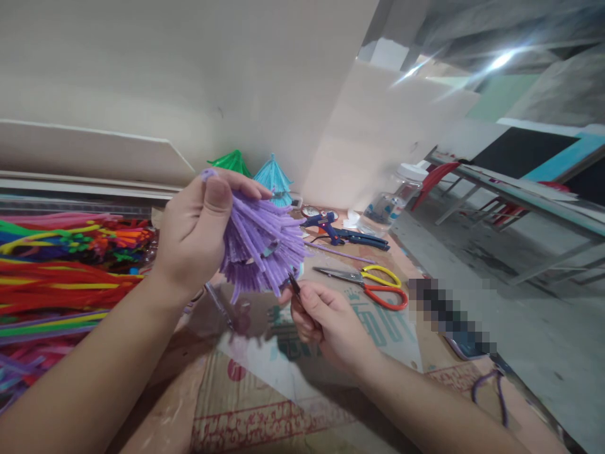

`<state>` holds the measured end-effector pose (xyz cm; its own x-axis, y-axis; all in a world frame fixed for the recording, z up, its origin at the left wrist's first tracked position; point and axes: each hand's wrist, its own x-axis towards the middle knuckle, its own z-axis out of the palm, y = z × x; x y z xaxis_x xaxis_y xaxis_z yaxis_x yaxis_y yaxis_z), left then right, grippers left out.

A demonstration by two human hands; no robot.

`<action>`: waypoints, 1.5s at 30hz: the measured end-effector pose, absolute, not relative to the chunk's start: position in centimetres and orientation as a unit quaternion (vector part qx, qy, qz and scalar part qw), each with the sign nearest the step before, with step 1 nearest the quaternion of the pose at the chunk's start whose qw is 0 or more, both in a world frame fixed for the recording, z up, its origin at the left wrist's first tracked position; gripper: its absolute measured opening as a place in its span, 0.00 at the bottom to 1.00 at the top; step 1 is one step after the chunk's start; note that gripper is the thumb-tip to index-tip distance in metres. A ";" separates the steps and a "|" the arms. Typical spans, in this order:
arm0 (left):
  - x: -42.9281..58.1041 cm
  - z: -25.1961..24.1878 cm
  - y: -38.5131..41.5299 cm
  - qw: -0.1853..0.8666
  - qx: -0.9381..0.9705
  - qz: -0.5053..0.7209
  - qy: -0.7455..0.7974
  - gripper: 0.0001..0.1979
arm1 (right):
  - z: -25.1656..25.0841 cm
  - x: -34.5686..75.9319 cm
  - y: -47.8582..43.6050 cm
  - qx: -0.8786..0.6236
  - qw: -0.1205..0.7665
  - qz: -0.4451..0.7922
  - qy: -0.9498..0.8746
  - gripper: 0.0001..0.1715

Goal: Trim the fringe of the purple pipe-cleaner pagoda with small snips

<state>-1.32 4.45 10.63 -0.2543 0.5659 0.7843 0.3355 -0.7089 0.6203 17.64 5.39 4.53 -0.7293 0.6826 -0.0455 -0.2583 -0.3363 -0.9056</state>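
My left hand [191,230] is closed round the narrow top of a purple pipe-cleaner umbrella [265,243], whose fuzzy strands fan out to the right in layers. At the lower rim of those strands, my right hand [331,318] pinches a small dark pointed tool [293,285]. Its tip is at the strand ends; fingers hide the rest, so its exact kind cannot be made out. Behind the umbrella stand a green pipe-cleaner cone [234,161] and a light blue one [273,176], both against the wall.
Scissors [366,280] with yellow and red handles lie right of centre on printed cardboard [255,416]. Beyond are a blue glue gun [324,222], dark-handled pliers [362,239] and a clear jar [394,198]. Coloured pipe cleaners [70,280] fill the left; a phone [467,347] lies at the right edge.
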 end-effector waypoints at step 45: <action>-1.8 10.9 4.3 0.091 0.592 0.684 0.416 0.23 | 4.1 17.5 5.5 -0.221 0.258 0.799 -0.497 0.28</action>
